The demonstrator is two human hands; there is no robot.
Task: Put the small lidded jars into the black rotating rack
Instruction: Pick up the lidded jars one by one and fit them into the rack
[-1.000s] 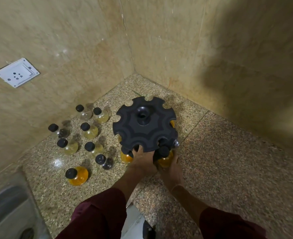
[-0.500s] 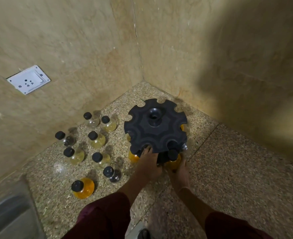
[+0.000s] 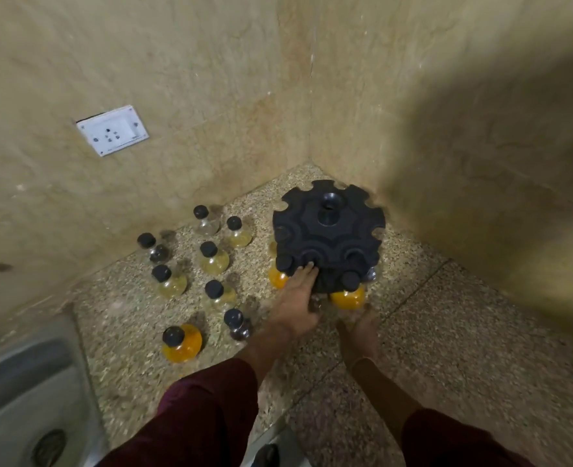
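Left fingers (image 3: 307,272): straight and close together, tips resting on the near edge of the black rotating rack (image 3: 329,237), at about 7 o'clock on its top disc. They hold nothing.
Left hand (image 3: 297,299): palm down, reaching in from 6 o'clock, with a maroon sleeve (image 3: 211,412) behind it.
Right fingers (image 3: 362,320): blurred, pointing toward 12 o'clock just under an orange jar (image 3: 347,298). I cannot tell whether they touch or grip it.
Right hand (image 3: 361,338): low over the speckled counter (image 3: 446,332), at the left hand's 4 o'clock.
Orange jar: black-lidded, seated in the rack's 6 o'clock slot.
Second orange jar (image 3: 276,279): in the slot at 8 o'clock, just beside the left fingers.
Rack: upright in the wall corner.
Loose jars (image 3: 212,261): eight, black-lidded, standing at the rack's 8 to 9 o'clock. They are clear, pale yellow or dark, and one is orange.
Wall socket (image 3: 111,134): at the rack's 10 o'clock.
Sink (image 3: 15,382): at 8 o'clock, in the frame's corner.
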